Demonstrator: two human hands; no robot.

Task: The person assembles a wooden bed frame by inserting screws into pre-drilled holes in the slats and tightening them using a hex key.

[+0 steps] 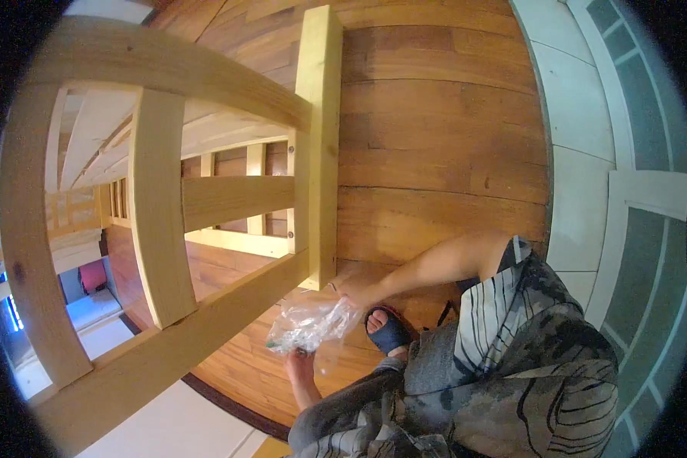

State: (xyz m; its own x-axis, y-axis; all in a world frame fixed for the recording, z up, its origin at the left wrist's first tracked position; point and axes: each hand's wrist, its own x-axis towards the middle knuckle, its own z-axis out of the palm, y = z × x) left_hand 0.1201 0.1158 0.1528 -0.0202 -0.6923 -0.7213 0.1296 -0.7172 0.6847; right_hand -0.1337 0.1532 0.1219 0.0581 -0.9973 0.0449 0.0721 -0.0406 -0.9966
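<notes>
A clear, crinkled plastic bag (313, 324) hangs between my two hands above the wooden floor, beside the lower end of a pale wooden post (319, 153). It holds small shiny pieces too unclear to name. My right hand (351, 292) grips the bag's upper right side, close to the post's end. Coming from below, my left hand (301, 365) has its fingers closed on the lower edge of the bag. A small thin piece shows near my right fingertips, its kind unclear. The post belongs to a slatted wooden frame (237, 200) on the left.
The frame's long rail (168, 347) and upright slats fill the left side. A dark sandal (389, 332) on my foot stands on the plank floor (443, 137). White tiles (580, 198) and a panelled door (649, 259) border the right. Something red (92, 276) shows behind the frame.
</notes>
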